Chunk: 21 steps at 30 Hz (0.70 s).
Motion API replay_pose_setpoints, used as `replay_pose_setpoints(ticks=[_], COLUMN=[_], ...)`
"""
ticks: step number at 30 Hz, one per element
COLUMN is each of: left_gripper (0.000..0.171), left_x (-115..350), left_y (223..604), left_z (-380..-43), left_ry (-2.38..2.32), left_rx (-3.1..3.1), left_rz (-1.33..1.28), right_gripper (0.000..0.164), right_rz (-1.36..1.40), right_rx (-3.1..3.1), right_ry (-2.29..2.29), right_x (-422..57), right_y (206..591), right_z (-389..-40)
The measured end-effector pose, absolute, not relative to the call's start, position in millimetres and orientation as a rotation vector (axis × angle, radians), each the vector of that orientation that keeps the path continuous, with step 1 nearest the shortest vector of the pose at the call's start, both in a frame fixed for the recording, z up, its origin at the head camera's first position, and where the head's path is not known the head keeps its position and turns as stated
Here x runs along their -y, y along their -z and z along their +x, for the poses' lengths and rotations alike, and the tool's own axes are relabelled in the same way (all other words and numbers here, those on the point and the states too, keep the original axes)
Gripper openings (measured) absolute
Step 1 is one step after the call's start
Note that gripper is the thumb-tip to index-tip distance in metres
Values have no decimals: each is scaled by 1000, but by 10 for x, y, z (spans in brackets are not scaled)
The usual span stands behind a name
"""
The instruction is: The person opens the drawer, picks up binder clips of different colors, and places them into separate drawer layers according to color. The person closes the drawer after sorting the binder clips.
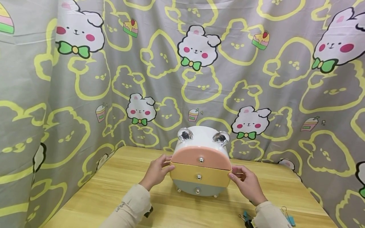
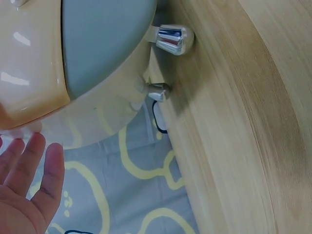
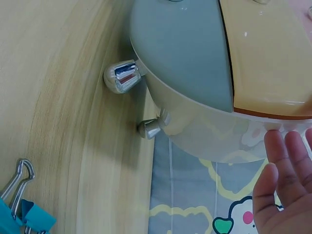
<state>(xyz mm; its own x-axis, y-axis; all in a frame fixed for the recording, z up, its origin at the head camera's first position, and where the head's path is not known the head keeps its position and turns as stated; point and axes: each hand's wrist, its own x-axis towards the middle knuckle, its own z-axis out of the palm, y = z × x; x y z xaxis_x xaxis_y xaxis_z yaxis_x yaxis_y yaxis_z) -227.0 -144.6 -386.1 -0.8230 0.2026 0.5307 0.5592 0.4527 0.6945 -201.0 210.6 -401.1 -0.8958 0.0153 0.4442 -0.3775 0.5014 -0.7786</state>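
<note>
- Location: the drawer cabinet [image 1: 201,167] stands upright on the table [image 1: 134,155], toward its far side, between both hands; its drawer fronts face the near side.
- Hazard, slip: the white shell [image 2: 92,122] looks glossy; uneven pressure from the two sides could let the fingertips slide, or turn the cabinet askew.
- Hazard, drawer: the yellow drawer [image 1: 185,173] appears to stand slightly proud of the grey drawer [image 1: 185,186]; tipping toward the near side could run it outward, and a thumb at its edge could be nipped on closing.
- Hazard, footing: the metal feet [image 3: 123,77] look small; a one-sided push could rock the body.
- Hazard, clutter: a teal clip [image 1: 290,220] lies near the right sleeve [image 1: 269,215]; a sweeping forearm could knock it.
- Grip, left hand [image 1: 156,171]: fingers extended and loosely spread, tips against the shell's left side; thumb at the yellow drawer's left edge; nothing enclosed.
- Grip, right hand [image 1: 247,181]: matching posture on the right side; fingers slightly apart, thumb at the yellow edge; contact force cannot be told.
</note>
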Motion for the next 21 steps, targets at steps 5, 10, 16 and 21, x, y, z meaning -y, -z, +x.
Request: replay_pose_setpoints(ticks=[5,10,16,21], left_gripper=[19,20,33,53], left_x=[1440,1439,1454,1431], left_y=[3855,3838,3802,3746], left_z=[-2266,-2251,-2227,-2250], left_ry=[1319,1324,1324,1338], left_rx=[2325,2342,2399,2369], left_rz=[-648,-640,-608,-605], right_gripper=[27,28,18,15], right_rz=[299,299,285,329], right_rx=[2344,2347,2353,2323], right_ry=[-1351,-1340,-1355,-1398], right_x=[-2108,-2114,-2109,-2070], right_y=[4018,4030,4059,4086], right_z=[-2015,-2013,-1951,-1883])
